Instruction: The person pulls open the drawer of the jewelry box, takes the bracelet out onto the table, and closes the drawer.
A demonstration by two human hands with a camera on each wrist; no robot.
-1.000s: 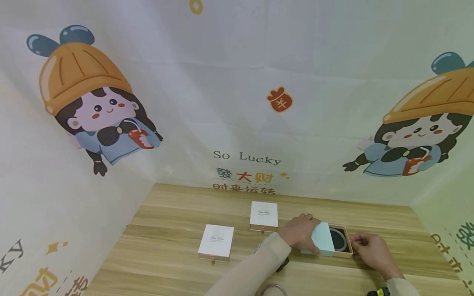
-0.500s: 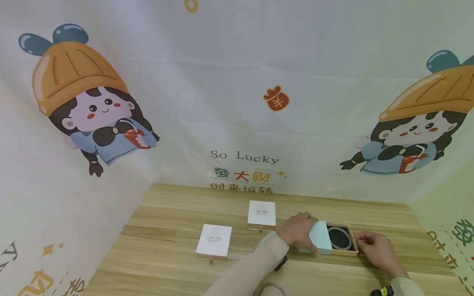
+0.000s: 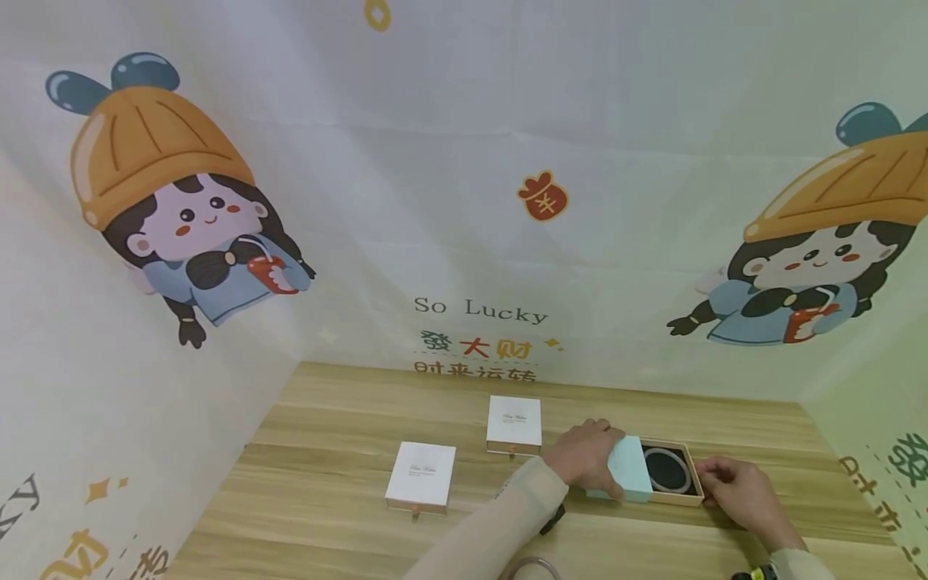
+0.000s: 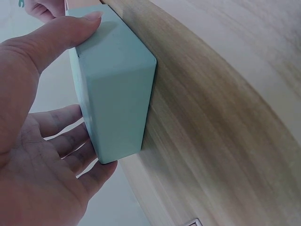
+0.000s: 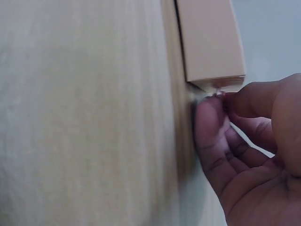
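My left hand [image 3: 589, 457] grips the mint-green sleeve [image 3: 632, 470] of a drawer box, its thumb on one face and its fingers around the other side in the left wrist view. From the sleeve's right end the tan drawer [image 3: 677, 500] sticks partly out. A pale ring-shaped bangle [image 3: 687, 475] lies in the drawer on a dark pad [image 3: 665, 469]. At the drawer's outer end, thumb and finger of my right hand [image 3: 743, 493] pinch a small pull tab [image 5: 218, 91], mostly hidden by the fingertips.
Two white drawer boxes, one nearer [image 3: 422, 474] and one farther back [image 3: 514, 420], sit on the wooden table [image 3: 312, 475] left of my hands. Another bangle [image 3: 534, 560] lies at the bottom edge of the head view. A printed cloth [image 3: 406, 201] rises behind the table.
The drawer has slid farther right out of the sleeve with my right hand, showing more of the bangle. Over the last half second little moves. The left hand keeps its grip.
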